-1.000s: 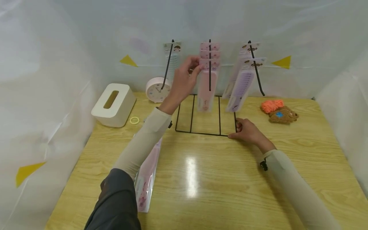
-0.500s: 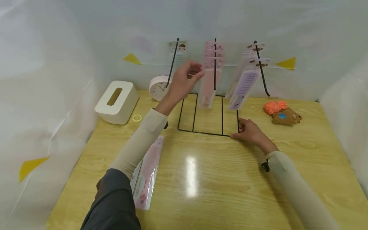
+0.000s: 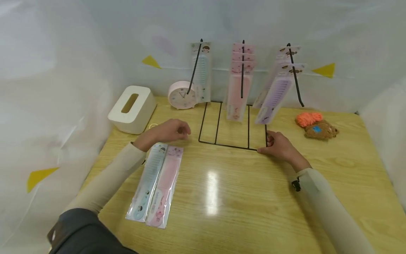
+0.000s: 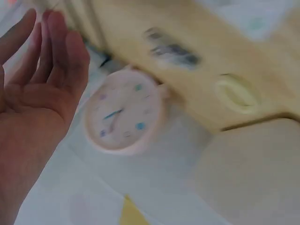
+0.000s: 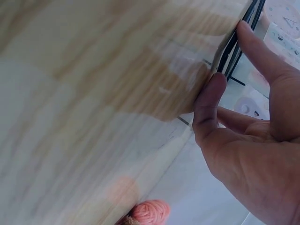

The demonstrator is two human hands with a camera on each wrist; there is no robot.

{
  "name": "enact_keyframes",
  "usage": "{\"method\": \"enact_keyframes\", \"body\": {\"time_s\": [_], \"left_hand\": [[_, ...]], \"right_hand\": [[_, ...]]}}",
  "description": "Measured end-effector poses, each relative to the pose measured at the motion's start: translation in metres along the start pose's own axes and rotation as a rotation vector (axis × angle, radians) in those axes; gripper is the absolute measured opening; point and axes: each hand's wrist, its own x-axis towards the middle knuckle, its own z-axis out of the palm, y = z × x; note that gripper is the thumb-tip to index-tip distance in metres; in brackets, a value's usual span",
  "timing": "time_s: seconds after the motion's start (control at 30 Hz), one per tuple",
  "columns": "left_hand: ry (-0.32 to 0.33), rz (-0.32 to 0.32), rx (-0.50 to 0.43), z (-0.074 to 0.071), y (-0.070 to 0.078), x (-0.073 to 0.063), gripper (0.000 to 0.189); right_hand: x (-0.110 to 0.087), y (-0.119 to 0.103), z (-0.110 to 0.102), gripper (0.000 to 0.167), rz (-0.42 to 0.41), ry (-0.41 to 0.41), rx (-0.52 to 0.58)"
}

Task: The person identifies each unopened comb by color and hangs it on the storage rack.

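Observation:
My left hand (image 3: 172, 130) hovers over the table's left part, fingers loosely bent and holding nothing; the left wrist view shows the same hand (image 4: 47, 79) with nothing in the palm. Just below it lie a blue packaged comb (image 3: 149, 187) and a pink packaged comb (image 3: 166, 185), side by side. My right hand (image 3: 279, 146) holds the front right corner of a black wire display rack (image 3: 233, 146) between thumb and fingers. On the rack's three hooks hang a light-blue comb pack (image 3: 204, 77), several pink comb packs (image 3: 238, 95) and purple comb packs (image 3: 276, 95).
A pink clock (image 3: 182, 95) stands behind the rack's left side. Farther left are a white tissue box (image 3: 131, 109) and a pale yellow ring (image 4: 238, 93). Orange yarn (image 3: 309, 119) and a brown fuzzy item (image 3: 321, 130) lie at the right. White sheeting (image 3: 95, 53) encloses the table.
My left hand has let go of the pink packs on the middle hook and come down and left, uncovering the two packs on the table. My right hand keeps its hold on the rack.

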Motion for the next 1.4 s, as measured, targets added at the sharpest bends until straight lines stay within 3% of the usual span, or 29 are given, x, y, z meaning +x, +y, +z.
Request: {"method": "enact_keyframes", "body": {"time_s": [0.17,0.3,0.67,0.83,1.0,1.2,1.27,1.4], "left_hand": [[-0.002,-0.054,0.105,0.012,-0.027,-0.038,0.045],[0.002,-0.067,0.224,0.019,-0.041,-0.054,0.062],[0.016,-0.1,0.156,0.029,-0.048,-0.052,0.048],[0.02,-0.083,0.117,0.029,-0.044,-0.047,0.039],[0.034,-0.041,-0.053,0.022,-0.028,-0.041,0.025],[0.048,0.028,-0.486,0.02,0.017,-0.028,0.019],[0.089,0.063,-0.587,0.022,0.036,-0.022,0.022],[0.246,0.151,-0.632,0.024,0.075,-0.013,0.026]], "right_hand": [[0.001,-0.003,-0.002,0.084,-0.007,-0.004,0.008],[0.0,-0.003,-0.001,0.088,-0.006,-0.008,0.015],[-0.004,-0.002,0.0,0.081,0.008,0.002,-0.002],[-0.004,0.002,0.003,0.079,0.003,0.005,-0.004],[-0.002,0.004,0.003,0.09,-0.001,0.012,0.003],[-0.002,0.004,0.002,0.092,0.012,0.011,-0.009],[-0.002,0.003,0.002,0.092,0.019,0.012,-0.009],[-0.003,0.001,0.003,0.089,0.021,0.007,-0.006]]}}
